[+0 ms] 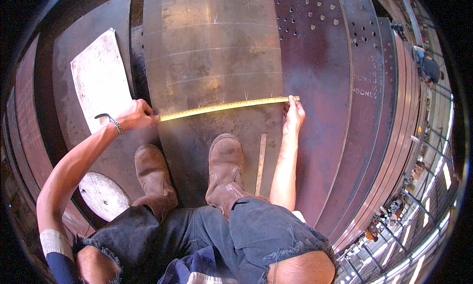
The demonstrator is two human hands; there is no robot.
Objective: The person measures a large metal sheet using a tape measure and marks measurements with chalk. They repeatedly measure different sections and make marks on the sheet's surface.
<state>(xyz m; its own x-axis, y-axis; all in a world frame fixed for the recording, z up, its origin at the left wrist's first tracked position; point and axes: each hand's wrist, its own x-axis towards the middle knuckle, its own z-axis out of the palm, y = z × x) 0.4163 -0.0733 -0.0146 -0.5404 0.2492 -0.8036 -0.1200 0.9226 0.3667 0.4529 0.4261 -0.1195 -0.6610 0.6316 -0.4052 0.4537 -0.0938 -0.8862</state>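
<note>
A yellow tape measure is drawn out straight across a brown steel plate marked with several pale lines and small V marks. At the plate's left edge, my left hand is closed around one end of the tape; whether a case sits inside the fist is hidden. My right hand pinches the other end between thumb and fingers, at the plate's right edge. Below the tape, a narrow flat ruler-like strip lies on the plate, left of my right forearm.
A smudged white sheet lies beside my left hand. A pale oval disc rests near my left knee. My boots stand below the tape. Reddish plates with holes are layered to the right. A distant person is at far right.
</note>
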